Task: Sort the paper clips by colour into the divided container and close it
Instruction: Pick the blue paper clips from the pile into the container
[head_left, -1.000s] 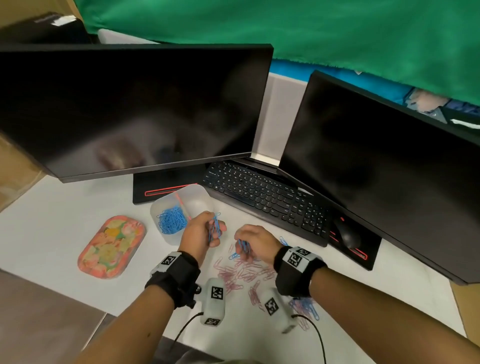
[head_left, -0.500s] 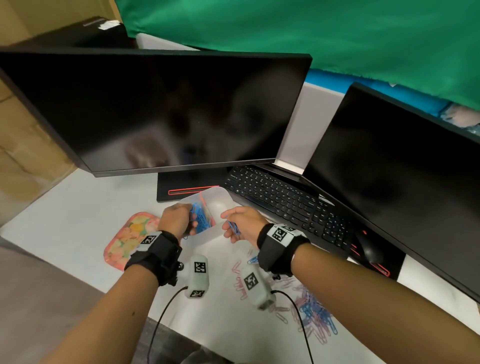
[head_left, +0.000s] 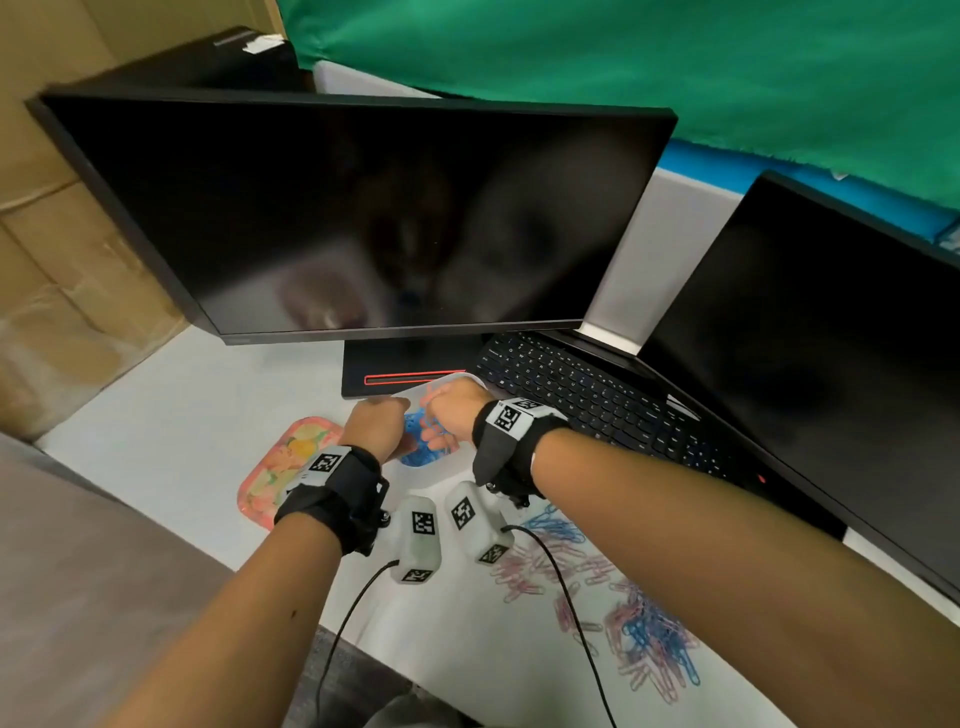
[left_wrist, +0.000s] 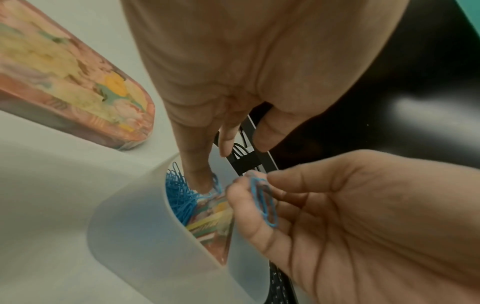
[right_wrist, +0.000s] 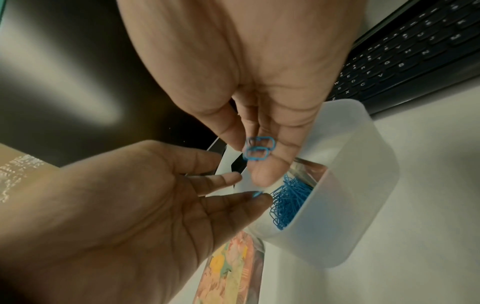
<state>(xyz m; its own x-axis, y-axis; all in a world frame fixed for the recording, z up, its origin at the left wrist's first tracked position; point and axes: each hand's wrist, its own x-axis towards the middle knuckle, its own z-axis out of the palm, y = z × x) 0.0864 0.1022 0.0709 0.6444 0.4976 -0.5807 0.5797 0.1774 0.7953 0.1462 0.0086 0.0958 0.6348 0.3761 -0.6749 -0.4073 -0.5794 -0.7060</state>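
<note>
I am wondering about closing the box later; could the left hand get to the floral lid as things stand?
Probably yes: the floral lid lies uncovered on the desk beside the left hand, with nothing between them.

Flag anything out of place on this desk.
Pink and blue paper clips lie loose and mixed on the desk beside the right forearm, unsorted. The container's lid lies apart, left of the container.
</note>
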